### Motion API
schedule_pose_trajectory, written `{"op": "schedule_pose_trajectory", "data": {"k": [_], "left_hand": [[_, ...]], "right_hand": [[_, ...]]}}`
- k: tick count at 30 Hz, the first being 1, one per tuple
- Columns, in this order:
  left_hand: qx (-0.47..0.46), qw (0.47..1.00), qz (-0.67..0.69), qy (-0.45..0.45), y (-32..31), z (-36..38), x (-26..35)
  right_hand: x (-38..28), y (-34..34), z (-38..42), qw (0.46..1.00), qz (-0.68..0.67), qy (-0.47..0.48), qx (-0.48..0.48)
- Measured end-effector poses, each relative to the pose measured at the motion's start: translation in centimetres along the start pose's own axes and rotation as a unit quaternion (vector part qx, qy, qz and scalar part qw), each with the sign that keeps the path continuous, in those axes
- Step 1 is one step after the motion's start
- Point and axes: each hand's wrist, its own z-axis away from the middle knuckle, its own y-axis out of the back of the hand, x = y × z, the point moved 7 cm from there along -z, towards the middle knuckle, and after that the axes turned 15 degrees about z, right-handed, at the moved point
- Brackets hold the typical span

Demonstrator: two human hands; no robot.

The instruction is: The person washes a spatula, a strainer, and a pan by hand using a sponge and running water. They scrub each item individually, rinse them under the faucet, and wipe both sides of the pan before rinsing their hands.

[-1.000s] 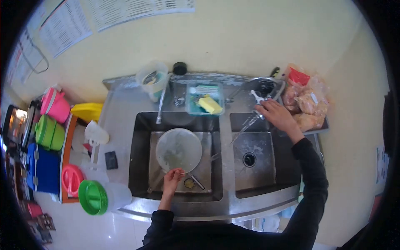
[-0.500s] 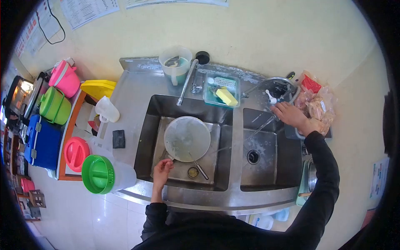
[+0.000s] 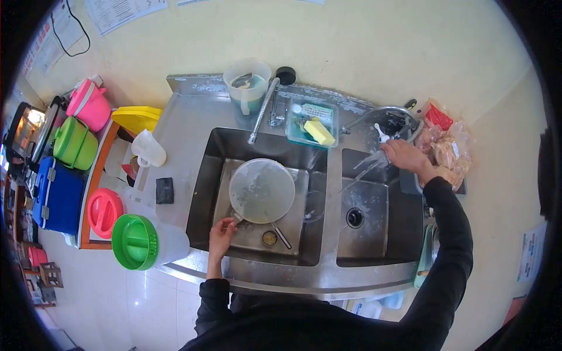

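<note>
In the left basin of the sink (image 3: 199,228) sits a round, light-coloured pot (image 3: 261,190) with cloudy liquid inside. My left hand (image 3: 221,235) is at its lower left edge, fingers closed around a small tab there. A metal handle (image 3: 281,236) lies against the pot's lower right side; its other end is hidden. Over the right basin, my right hand (image 3: 407,157) grips the end of a curved faucet (image 3: 383,110), hiding the outlet. Water (image 3: 366,165) sprays from under those fingers leftward towards the left basin. Just above the fingers is a small white tap lever (image 3: 381,134).
Behind the basins stand a spring-necked faucet (image 3: 263,114), a tub with a yellow sponge (image 3: 318,133) and a jug (image 3: 247,88). Bagged meat (image 3: 449,149) is at right. At left are a green-lidded container (image 3: 136,243), white pitcher (image 3: 149,149) and dark pad (image 3: 164,191).
The water has spread from a narrow stream into a wider spray, and bubbles show in the pot. My left hand has shifted slightly left; my right hand stays at the faucet.
</note>
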Motion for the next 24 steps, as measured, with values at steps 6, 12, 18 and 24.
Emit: {"op": "schedule_pose_trajectory", "data": {"k": [6,12,18,24], "left_hand": [[-0.077,0.987,-0.140,0.014,-3.6,-3.5,-2.0],[-0.293,0.851,-0.435,0.013,-13.3,-6.7,-10.1],[-0.242,0.784,-0.570,-0.048,-15.6,-7.4,-16.0],[-0.231,0.896,-0.380,0.008,-11.8,-16.7,-32.6]], "right_hand": [[-0.6,0.3,-4.0,0.999,0.019,-0.051,-0.001],[-2.1,-0.2,-4.4,0.991,0.085,-0.086,-0.057],[-3.6,5.4,-3.3,0.957,-0.086,-0.276,-0.018],[-9.6,7.1,-3.7,0.852,-0.235,-0.441,0.158]]}}
